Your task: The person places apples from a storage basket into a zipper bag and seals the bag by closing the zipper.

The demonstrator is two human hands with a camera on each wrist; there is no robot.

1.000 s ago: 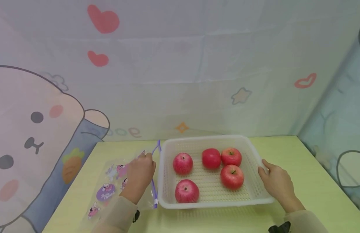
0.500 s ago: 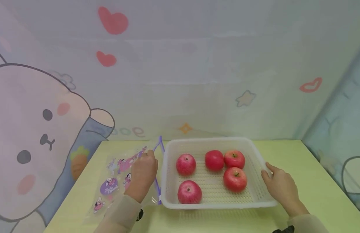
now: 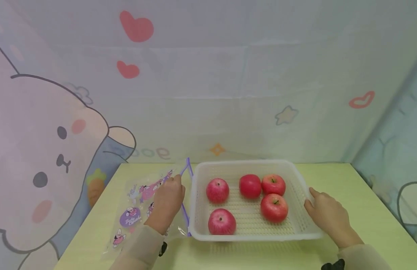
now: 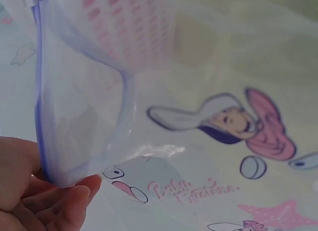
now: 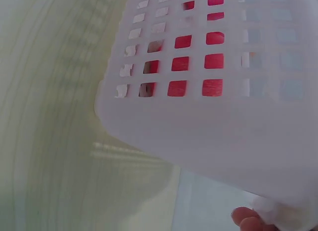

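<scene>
**Bag mouth coming open beside the basket**

The left hand (image 3: 168, 204) is pinching the purple zip edge of the bag (image 3: 135, 213), fingers (image 4: 74, 201) curled round the film and lifting one lip clear of the counter (image 3: 333, 176). The right hand (image 3: 326, 215) is resting against the right wall of the basket (image 3: 249, 237); a fingertip (image 5: 246, 218) is touching the rim from below, but whether the fingers are curling round it I cannot tell.

The bag is lying flat on the left of the counter, its zip side just beside the basket's left wall. Five apples (image 3: 218, 190) are sitting in the basket: two on the left, three clustered on the right.

To do this well, I judge the pinch should be staying on the stiff zip strip, not the soft film, which is crumpling and slipping. Lifting only the upper lip should be spreading the mouth, and the steadying hand should be keeping the light basket from sliding.

Materials: the bag is thin, glossy, clear plastic printed with pink and purple cartoon figures, limp everywhere but the ribbed zip. The basket is white, semi-rigid plastic, rectangular with rounded corners, its floor and walls pierced by small square holes. The apples are round, smooth, red, stem dimples showing. The counter is matte pale yellow-green.
</scene>
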